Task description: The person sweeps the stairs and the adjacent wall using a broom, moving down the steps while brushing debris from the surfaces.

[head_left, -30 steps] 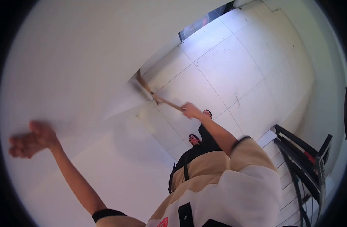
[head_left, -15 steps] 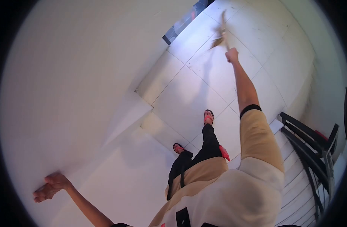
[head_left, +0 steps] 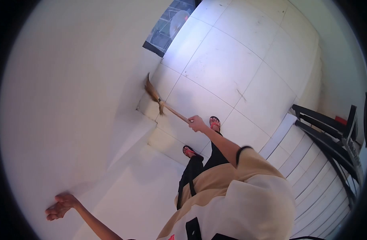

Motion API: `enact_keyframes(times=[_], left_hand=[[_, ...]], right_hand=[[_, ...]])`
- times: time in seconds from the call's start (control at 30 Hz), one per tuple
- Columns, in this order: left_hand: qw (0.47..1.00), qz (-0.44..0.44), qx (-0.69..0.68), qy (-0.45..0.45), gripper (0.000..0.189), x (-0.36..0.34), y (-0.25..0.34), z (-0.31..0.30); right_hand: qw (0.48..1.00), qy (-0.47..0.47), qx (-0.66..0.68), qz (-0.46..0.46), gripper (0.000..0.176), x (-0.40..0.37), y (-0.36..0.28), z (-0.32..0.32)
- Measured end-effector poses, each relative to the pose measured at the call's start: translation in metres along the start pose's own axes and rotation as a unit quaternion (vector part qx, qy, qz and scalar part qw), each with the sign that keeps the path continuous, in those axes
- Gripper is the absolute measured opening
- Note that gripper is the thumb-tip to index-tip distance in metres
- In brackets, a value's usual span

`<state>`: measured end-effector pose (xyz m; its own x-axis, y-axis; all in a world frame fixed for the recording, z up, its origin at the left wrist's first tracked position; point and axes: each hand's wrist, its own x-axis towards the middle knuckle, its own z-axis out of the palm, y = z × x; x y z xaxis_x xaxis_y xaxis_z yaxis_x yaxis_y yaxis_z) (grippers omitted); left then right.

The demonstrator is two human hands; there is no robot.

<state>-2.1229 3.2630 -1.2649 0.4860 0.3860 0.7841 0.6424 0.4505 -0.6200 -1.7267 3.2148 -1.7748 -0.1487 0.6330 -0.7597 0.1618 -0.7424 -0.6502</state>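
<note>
White floor tiles point(head_left: 227, 68) meet a pale wall point(head_left: 71, 100); our right hand point(head_left: 197, 123) grips a broom point(head_left: 170, 108), our left hand point(head_left: 59, 206) lies open against the wall.

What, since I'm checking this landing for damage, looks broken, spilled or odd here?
Only a small dark mark, maybe a chip or crack, on one floor tile beyond the broom. Nothing looks spilled or askew.

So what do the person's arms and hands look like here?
The left hand and right hand are bare, no gloves. The right arm has a beige short sleeve ending in a black cuff. The left arm is bare up to the frame's edge.
</note>
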Motion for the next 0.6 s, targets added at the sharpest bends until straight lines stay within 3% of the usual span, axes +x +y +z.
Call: enact_keyframes(times=[0.03,0.07,0.1,0.13,0.23,0.27,0.37,0.5,0.57,0.6], left_hand=[[1.0,-0.004,-0.009,-0.011,0.067,-0.001,0.001,-0.002],[1.0,-0.005,-0.021,-0.023,0.068,0.001,0.003,-0.002],[1.0,0.005,-0.011,-0.011,0.069,0.002,0.003,-0.001],[1.0,0.013,0.0,0.001,0.069,0.003,0.004,-0.001],[1.0,0.006,-0.002,0.002,0.071,0.005,0.002,-0.002],[1.0,-0.002,-0.008,-0.005,0.071,0.005,0.003,-0.004],[0.999,-0.004,0.037,0.004,0.072,0.001,0.005,-0.001],[0.999,-0.03,0.02,0.007,0.072,-0.002,0.003,0.001],[0.999,-0.041,0.028,0.002,0.073,-0.008,-0.001,0.004],[0.999,-0.038,0.015,0.003,0.073,-0.008,0.001,0.005]], right_hand=[[1.0,0.006,-0.021,0.009,0.038,0.025,0.011,0.001],[0.987,-0.052,-0.149,-0.015,0.037,0.063,0.024,-0.017],[0.998,-0.03,-0.022,0.052,0.037,0.077,0.036,-0.048],[0.996,0.015,-0.064,0.059,0.037,0.098,0.043,-0.089],[0.984,0.135,-0.075,0.089,0.007,0.096,0.02,-0.25],[0.974,0.191,-0.086,0.088,0.004,0.089,0.008,-0.293],[0.903,0.385,-0.187,0.048,0.015,0.073,-0.019,-0.369],[0.8,0.509,-0.309,-0.08,0.014,0.021,-0.007,-0.383],[0.845,0.458,-0.252,-0.114,0.018,-0.038,0.002,-0.344],[0.904,0.401,-0.127,-0.069,0.02,-0.07,0.003,-0.313]])
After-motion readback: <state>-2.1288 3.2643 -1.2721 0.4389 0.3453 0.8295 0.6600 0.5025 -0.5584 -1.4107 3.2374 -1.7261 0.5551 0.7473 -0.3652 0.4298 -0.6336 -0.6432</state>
